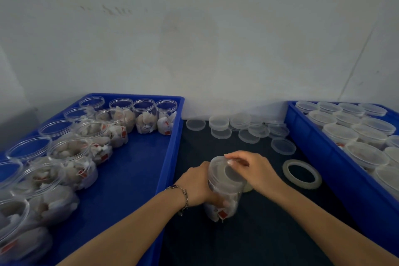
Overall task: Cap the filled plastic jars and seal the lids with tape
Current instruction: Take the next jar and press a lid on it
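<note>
Clear round plastic jar [224,192] w/ white pouches and a red tag inside, tilted on dark mat, translucent lid [226,168] on top. Left hand [197,185] grips jar body; right hand [251,170] holds lid rim. Clear tape roll [302,174] lies flat just right of hands. Loose translucent lids [237,127] scattered at mat's far edge. Open filled jars [71,157] in left blue crate; capped jars [354,134] in right crate.

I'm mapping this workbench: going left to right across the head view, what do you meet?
Left blue crate of open filled jars → left hand → held jar → right hand → tape roll → right blue crate of capped jars.
</note>
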The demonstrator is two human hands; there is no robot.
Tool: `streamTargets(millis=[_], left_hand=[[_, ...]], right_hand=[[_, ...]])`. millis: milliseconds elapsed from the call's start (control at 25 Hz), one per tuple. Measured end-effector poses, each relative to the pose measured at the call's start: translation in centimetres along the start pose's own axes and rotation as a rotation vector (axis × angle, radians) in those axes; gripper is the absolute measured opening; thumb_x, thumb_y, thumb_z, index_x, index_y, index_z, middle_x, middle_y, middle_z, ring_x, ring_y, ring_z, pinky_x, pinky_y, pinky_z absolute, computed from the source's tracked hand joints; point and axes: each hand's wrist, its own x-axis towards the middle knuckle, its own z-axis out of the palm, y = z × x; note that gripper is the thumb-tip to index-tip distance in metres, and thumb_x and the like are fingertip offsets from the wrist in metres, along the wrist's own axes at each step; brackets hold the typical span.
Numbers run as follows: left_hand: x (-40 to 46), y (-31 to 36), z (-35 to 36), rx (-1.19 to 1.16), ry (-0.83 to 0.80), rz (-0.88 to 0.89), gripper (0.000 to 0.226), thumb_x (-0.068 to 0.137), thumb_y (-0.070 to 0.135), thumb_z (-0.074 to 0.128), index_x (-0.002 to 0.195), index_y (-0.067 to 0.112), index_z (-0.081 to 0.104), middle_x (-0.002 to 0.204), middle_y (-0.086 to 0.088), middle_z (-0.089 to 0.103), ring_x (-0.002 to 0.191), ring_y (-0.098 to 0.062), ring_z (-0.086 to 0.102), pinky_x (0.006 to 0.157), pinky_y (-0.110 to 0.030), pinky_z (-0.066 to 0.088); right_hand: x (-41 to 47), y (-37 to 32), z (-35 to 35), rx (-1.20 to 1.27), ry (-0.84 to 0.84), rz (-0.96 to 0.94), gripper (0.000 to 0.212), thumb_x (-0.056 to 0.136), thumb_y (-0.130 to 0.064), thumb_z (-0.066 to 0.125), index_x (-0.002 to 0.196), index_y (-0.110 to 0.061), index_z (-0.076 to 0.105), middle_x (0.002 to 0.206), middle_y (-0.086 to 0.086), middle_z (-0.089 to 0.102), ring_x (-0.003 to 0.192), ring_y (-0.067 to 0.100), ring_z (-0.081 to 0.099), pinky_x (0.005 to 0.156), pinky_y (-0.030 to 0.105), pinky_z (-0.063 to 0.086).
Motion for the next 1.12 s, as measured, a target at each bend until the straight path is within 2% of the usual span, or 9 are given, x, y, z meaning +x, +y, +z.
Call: streamTargets(millis=[120,200,320,440,520,640,800,960,1120], left_hand=[[-0.2,0.3,-0.3,-0.036,0.030,0.033,0.073,0.064,0.038,0.082,0.125,0.025,0.043,0.115,0.008,0.057,0.104,-0.009,0.056,0.092,-0.029,0.049],[-0.3,0.6,-0.5,-0.041,0.026,0.067,0.068,0.068,0.034,0.080,0.125,0.023,0.044,0.116,0.006,0.057,0.105,-0.009,0.055,0.092,-0.027,0.048],[-0.4,0.9,-0.6,-0.092,0.012,0.105,0.068,0.068,0.029,0.081,0.124,0.021,0.045,0.121,0.002,0.052,0.110,-0.012,0.052,0.095,-0.030,0.048],[-0.3,0.8,-0.5,-0.132,-0.060,0.129,0.061,0.071,0.025,0.080,0.118,0.022,0.042,0.114,0.004,0.046,0.101,-0.008,0.051,0.083,-0.018,0.050],[0.0,0.6,-0.4,-0.088,-0.058,0.073,0.076,0.068,0.032,0.081,0.127,0.021,0.034,0.120,0.004,0.041,0.104,-0.008,0.048,0.081,-0.018,0.047],[0.3,0.3,-0.4,-0.124,0.046,0.033,0.083,0.058,0.042,0.084,0.125,0.022,0.040,0.115,0.011,0.051,0.100,-0.003,0.054,0.077,-0.017,0.047],[0.1,0.6,-0.5,-0.327,0.054,0.154,0.055,0.060,0.037,0.084,0.108,0.029,0.059,0.101,0.011,0.067,0.093,-0.001,0.063,0.086,-0.026,0.052],[-0.2,0.7,-1.3,-0.481,0.036,0.155,0.049,0.062,0.034,0.084,0.104,0.033,0.059,0.102,0.008,0.066,0.096,-0.005,0.062,0.089,-0.029,0.052],[-0.5,0.6,-1.6,-0.678,-0.062,0.062,0.058,0.062,0.034,0.079,0.114,0.016,0.060,0.110,-0.004,0.068,0.100,-0.017,0.066,0.084,-0.028,0.053]], right_hand=[[-0.3,-0.1,0.3,-0.126,-0.158,-0.056,0.079,0.073,-0.071,0.055,0.138,-0.029,0.046,0.144,-0.013,0.041,0.129,-0.004,0.035,0.093,0.003,0.027],[-0.5,-0.1,0.1,-0.180,-0.209,-0.094,0.091,0.066,-0.078,0.052,0.144,-0.034,0.035,0.152,-0.011,0.030,0.135,-0.005,0.023,0.099,0.009,0.024],[-0.4,-0.1,-0.3,-0.183,-0.281,-0.157,0.068,0.077,-0.071,0.052,0.139,-0.052,0.032,0.156,-0.009,0.024,0.135,-0.009,0.015,0.099,0.012,0.019],[0.0,-0.1,-0.9,-0.242,-0.381,-0.196,0.053,0.084,-0.058,0.058,0.127,-0.067,0.029,0.157,-0.015,0.015,0.140,0.001,0.016,0.103,0.019,0.017],[0.4,-0.4,-1.4,-0.242,-0.449,-0.215,0.053,0.085,-0.049,0.063,0.120,-0.071,0.030,0.155,-0.021,0.015,0.139,-0.002,0.017,0.101,0.013,0.019],[1.0,-0.6,-2.4,-0.203,-0.462,-0.226,0.058,0.084,-0.036,0.066,0.120,-0.068,0.034,0.152,-0.025,0.020,0.138,-0.005,0.021,0.105,0.015,0.021],[1.2,-1.1,-3.5,-0.016,-0.464,-0.219,0.055,0.080,-0.031,0.066,0.122,-0.060,0.047,0.148,-0.022,0.032,0.134,-0.007,0.030,0.109,0.020,0.031],[1.0,-1.7,-4.1,0.171,-0.487,-0.212,0.054,0.071,-0.033,0.066,0.118,-0.058,0.055,0.142,-0.025,0.041,0.129,-0.008,0.039,0.101,0.015,0.039],[0.8,-2.7,-4.8,0.241,-0.535,-0.209,0.050,0.072,-0.040,0.067,0.120,-0.051,0.057,0.138,-0.024,0.048,0.126,-0.006,0.044,0.097,0.014,0.041]])
